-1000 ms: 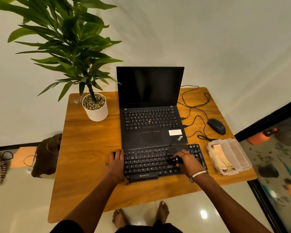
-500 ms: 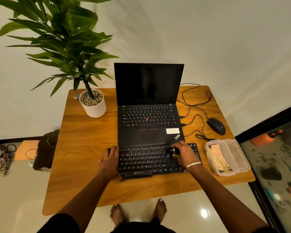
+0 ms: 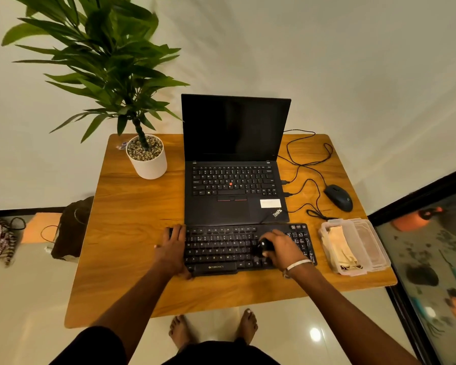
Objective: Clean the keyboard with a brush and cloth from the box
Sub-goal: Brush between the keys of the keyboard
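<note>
On the keyboard (image 3: 248,248), left hand (image 3: 172,250) lies flat to steady it (fingers straight), right hand (image 3: 279,246) grips probably the brush (image 3: 262,247) to sweep keys.

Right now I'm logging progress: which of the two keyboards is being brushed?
The separate black keyboard nearest the person; the left hand steadies its end, the right hand grips the brush on it. The laptop keys are untouched.
</note>
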